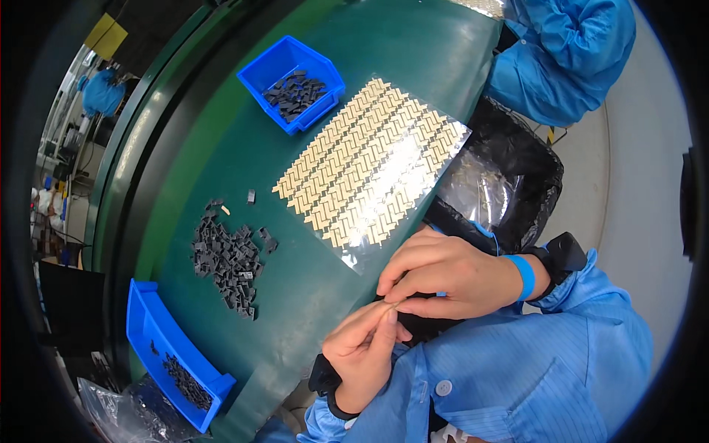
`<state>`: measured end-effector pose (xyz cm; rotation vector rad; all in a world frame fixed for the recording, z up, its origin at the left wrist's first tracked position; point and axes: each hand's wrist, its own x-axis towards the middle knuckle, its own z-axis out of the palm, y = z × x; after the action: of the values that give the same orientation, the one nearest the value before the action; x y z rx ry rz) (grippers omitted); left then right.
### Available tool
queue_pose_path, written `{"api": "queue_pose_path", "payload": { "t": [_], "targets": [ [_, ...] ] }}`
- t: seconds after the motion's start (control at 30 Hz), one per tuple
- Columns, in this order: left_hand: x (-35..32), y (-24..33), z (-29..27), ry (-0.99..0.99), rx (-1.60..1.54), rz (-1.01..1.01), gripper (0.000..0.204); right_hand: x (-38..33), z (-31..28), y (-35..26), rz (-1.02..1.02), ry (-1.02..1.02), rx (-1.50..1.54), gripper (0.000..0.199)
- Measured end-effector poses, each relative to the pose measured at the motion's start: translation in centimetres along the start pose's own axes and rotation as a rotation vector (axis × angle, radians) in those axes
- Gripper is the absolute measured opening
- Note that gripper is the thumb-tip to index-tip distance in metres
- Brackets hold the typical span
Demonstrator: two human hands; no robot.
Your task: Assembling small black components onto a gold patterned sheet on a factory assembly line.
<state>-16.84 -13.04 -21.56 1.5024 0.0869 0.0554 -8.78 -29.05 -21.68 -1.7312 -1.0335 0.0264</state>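
Nearest us, our blue sleeves come in from five o'clock, and our two hands meet just off the near edge of the green counter (221, 148). Our left hand (363, 354) has its grip pinched together, thumb and fingertips closed on a tiny piece (394, 305) that we can barely see. Our right hand (443, 277), wearing a blue wrist strap (524, 275), presses its fingertips together on that same piece, so both grips touch at the one spot. We cannot tell what the piece is; it is too small and mostly hidden.

At twelve o'clock from the hands lies a clear sheet (373, 162) carrying rows of small beige tabs in a herringbone pattern, its near corner close to our right hand. At nine o'clock sits a loose heap of dark grey parts (227, 258) on the counter. A blue bin (292, 83) with more dark parts stands at eleven o'clock, well apart, and a second blue bin (173, 354) lies at eight o'clock. A black bag (509, 170) hangs at one o'clock, and beyond it we see another person's blue sleeve (569, 52)
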Motion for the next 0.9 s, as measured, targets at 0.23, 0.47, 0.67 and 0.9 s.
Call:
{"api": "queue_pose_path", "payload": {
  "t": [0.23,0.47,0.67,0.9],
  "targets": [
    [-0.5,-0.2,0.2,0.029,0.199,0.122,0.012,0.3,-0.2,-0.2,-0.014,-0.054,-0.054,0.009],
    [-0.3,-0.6,-1.1,0.022,-0.081,-0.028,0.015,0.1,-5.1,2.3,0.169,0.164,-0.279,0.011],
    [0.1,-0.9,-0.8,0.003,-0.284,-0.071,0.020,-4.0,-10.1,4.1,0.295,0.196,-1.208,0.009],
    [-0.3,-1.1,-0.5,0.072,-0.204,0.006,0.023,0.6,0.6,-0.2,0.074,0.127,0.198,0.020]
  ]
}}
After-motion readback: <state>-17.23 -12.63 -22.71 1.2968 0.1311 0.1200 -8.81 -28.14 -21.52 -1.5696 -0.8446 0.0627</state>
